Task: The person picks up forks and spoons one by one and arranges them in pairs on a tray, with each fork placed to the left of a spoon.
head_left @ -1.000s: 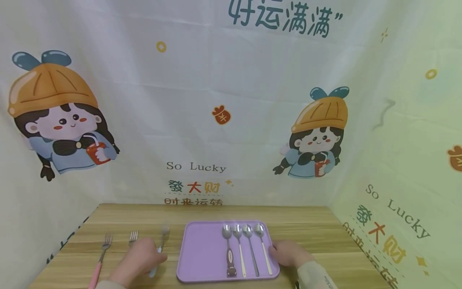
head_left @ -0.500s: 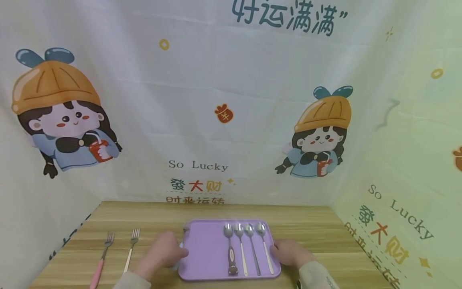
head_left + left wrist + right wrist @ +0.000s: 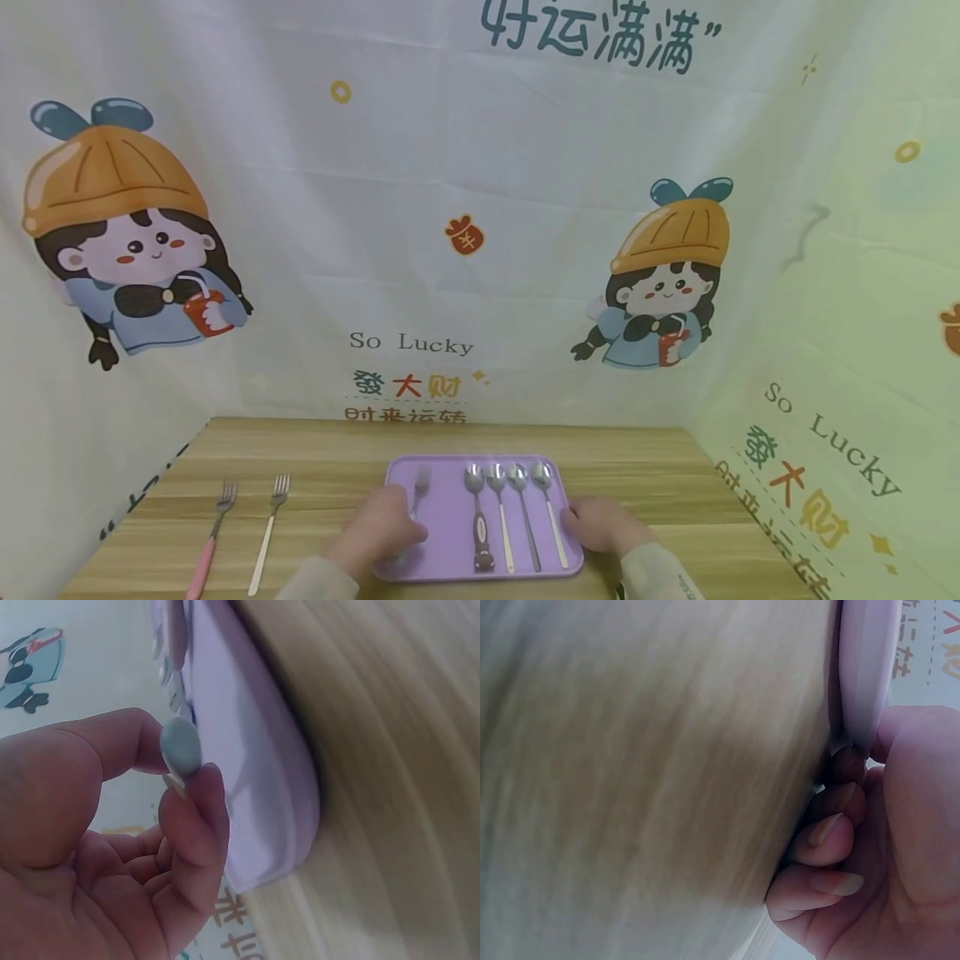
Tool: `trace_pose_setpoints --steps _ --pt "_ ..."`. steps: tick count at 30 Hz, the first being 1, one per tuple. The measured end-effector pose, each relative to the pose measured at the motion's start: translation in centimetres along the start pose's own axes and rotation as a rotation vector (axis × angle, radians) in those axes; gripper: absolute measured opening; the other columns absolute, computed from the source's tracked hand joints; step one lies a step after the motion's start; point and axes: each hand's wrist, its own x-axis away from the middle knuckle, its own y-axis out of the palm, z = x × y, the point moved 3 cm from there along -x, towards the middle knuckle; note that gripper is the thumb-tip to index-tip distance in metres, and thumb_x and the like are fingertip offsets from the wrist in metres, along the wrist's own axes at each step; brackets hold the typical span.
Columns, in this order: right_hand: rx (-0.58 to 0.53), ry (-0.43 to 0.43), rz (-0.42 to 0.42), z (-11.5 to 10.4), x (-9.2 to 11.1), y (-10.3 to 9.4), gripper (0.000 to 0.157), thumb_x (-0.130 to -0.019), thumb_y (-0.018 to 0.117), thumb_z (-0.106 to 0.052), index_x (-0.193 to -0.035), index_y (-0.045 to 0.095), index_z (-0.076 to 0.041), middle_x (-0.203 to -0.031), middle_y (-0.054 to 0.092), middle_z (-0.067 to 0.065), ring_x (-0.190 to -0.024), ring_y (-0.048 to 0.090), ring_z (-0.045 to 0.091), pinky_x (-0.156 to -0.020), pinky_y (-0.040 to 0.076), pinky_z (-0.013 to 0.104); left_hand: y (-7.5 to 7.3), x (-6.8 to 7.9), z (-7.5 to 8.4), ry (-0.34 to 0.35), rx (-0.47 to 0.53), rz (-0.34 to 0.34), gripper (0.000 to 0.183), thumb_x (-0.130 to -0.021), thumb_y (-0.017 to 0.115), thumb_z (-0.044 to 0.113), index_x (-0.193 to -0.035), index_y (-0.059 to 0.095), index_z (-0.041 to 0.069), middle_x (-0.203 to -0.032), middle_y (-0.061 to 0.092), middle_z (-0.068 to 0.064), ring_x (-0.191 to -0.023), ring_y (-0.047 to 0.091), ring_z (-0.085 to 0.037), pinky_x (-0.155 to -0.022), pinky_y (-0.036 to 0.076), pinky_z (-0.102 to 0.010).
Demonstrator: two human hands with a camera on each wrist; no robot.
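My left hand (image 3: 384, 523) is over the left part of a purple tray (image 3: 447, 500), pinching a fork (image 3: 422, 480) by its handle. In the left wrist view, the fork's pale blue handle end (image 3: 181, 747) shows between thumb and finger. Whether the fork touches the tray I cannot tell. On the tray's right half lie several spoons side by side, among them one with a brown bear handle (image 3: 482, 542) and a grey-handled one (image 3: 527, 525). My right hand (image 3: 600, 523) grips the tray's right edge, fingers curled by its underside (image 3: 832, 825).
To the left on the wooden table (image 3: 315, 446) lie a pink-handled fork (image 3: 209, 550) and a white-handled fork (image 3: 267, 537), tines pointing away. A printed cloth (image 3: 420, 292) hangs behind the table and along its sides.
My left hand has carried the pale blue fork rightward from the table to over the tray's left part. My right hand stays at the tray's edge.
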Motion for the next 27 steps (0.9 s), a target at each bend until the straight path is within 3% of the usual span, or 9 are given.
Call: trace_pose_setpoints --steps 4,10,16,21,27 --pt "0.032 -0.002 -0.007 0.2 -0.3 0.3 0.045 -0.111 0.044 -0.044 -0.104 0.076 -0.013 -0.103 0.078 0.01 -0.097 0.073 0.03 -0.099 0.058 0.058 0.8 0.0 0.3 -0.004 0.014 -0.017 0.027 -0.077 0.083 0.005 -0.091 0.062 -0.003 -0.081 0.06 -0.011 -0.07 0.059 -0.025 -0.064 0.056 -0.037" --pt "0.022 -0.001 -0.009 0.2 -0.2 0.4 0.046 -0.111 0.043 -0.045 -0.106 0.077 -0.014 -0.106 0.079 0.01 -0.099 0.074 0.031 -0.1 0.058 0.058 2.2 -0.7 0.4 0.043 -0.018 -0.013 0.021 -0.075 0.079 0.005 -0.084 0.06 0.002 -0.078 0.06 -0.01 -0.067 0.057 -0.025 -0.065 0.053 -0.037" --pt "0.009 0.007 0.007 0.4 -0.3 0.6 0.037 -0.108 0.047 -0.04 -0.097 0.075 -0.017 -0.096 0.076 0.005 -0.091 0.07 0.025 -0.097 0.058 0.057 3.5 -1.1 0.6 0.039 -0.007 -0.014 0.023 -0.078 0.079 0.007 -0.091 0.062 -0.002 -0.083 0.063 -0.013 -0.072 0.059 -0.025 -0.072 0.058 -0.041" --pt "0.022 0.008 0.007 0.1 -0.2 0.3 0.038 -0.109 0.047 -0.041 -0.095 0.073 -0.017 -0.094 0.074 0.005 -0.087 0.068 0.024 -0.095 0.059 0.056 3.9 -0.6 1.3 0.046 0.048 -0.01 0.027 -0.081 0.081 0.008 -0.097 0.062 -0.004 -0.085 0.063 -0.012 -0.072 0.057 -0.023 -0.066 0.053 -0.036" --pt "-0.004 0.023 0.001 -1.3 0.9 -0.9 0.038 -0.108 0.048 -0.037 -0.1 0.075 -0.012 -0.102 0.078 0.011 -0.098 0.073 0.031 -0.102 0.057 0.059 4.3 -0.3 1.8 0.077 0.058 -0.013 0.028 -0.08 0.08 0.007 -0.098 0.062 -0.004 -0.085 0.063 -0.012 -0.072 0.056 -0.023 -0.065 0.052 -0.034"
